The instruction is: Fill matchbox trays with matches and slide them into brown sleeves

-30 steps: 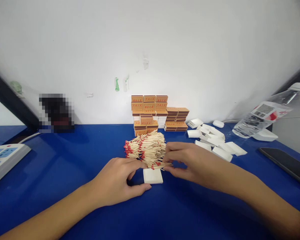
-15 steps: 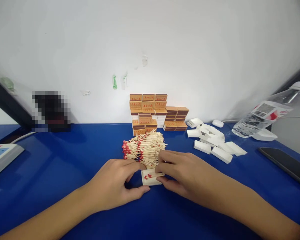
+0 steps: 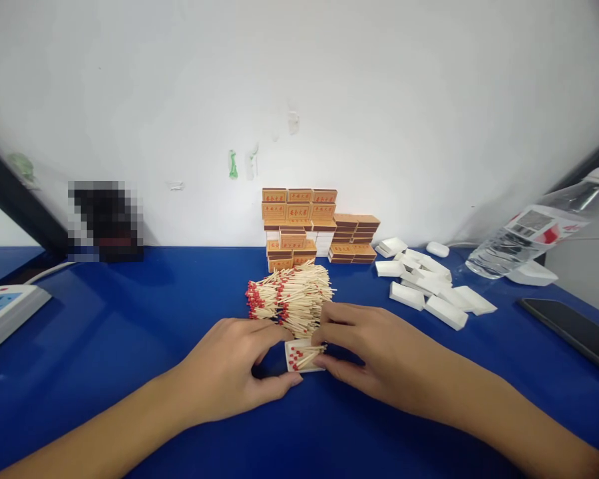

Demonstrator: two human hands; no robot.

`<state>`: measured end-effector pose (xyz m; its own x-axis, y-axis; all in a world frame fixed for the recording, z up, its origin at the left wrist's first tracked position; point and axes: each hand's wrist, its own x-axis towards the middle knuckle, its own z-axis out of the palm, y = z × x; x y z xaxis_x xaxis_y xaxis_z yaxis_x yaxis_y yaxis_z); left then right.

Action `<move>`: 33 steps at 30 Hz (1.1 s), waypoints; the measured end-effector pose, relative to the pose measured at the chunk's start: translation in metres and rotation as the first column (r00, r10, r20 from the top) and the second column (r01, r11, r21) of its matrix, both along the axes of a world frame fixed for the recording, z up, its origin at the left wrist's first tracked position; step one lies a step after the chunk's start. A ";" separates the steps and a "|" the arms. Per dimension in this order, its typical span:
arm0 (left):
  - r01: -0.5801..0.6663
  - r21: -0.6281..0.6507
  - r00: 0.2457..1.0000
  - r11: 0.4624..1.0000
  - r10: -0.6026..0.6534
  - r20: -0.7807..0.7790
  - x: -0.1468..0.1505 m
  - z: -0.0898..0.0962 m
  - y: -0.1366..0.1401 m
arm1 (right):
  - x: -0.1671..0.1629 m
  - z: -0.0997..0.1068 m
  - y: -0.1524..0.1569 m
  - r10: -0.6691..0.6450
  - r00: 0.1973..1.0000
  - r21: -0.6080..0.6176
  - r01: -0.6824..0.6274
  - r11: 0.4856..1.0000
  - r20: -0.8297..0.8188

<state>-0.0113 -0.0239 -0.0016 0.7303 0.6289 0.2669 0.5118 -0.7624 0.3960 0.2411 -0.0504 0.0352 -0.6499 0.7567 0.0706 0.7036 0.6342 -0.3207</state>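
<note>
A small white matchbox tray [image 3: 290, 365] lies on the table between my hands. Several red-tipped matches [image 3: 303, 358] lie fanned out in it, heads to the left. My left hand [image 3: 239, 366] grips the tray's left end, index finger at the far edge and thumb at the near edge. At the tray's right end, my right hand [image 3: 352, 346] pinches around the tail ends of the matches; its fingertips partly hide them. Just behind the tray sits a large heap of loose matches [image 3: 302, 293], most red heads pointing left.
Orange matchboxes [image 3: 299, 211] stand stacked against the wall. White empty trays [image 3: 424, 279] lie scattered right of them. Farther right are a tilted water bottle [image 3: 524, 229] and a black phone [image 3: 569, 332]. A white power strip [image 3: 12, 313] is on the left of the blue table [image 3: 130, 313].
More matches now show in the tray, and they have spread from a narrow bunch into a fan. Both hands stay around the tray; the view has shifted slightly.
</note>
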 end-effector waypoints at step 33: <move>0.001 0.000 1.000 1.000 -0.001 -0.022 -0.001 0.000 0.001 | 0.001 0.000 0.001 -0.024 0.999 -0.131 0.018 0.991 -0.047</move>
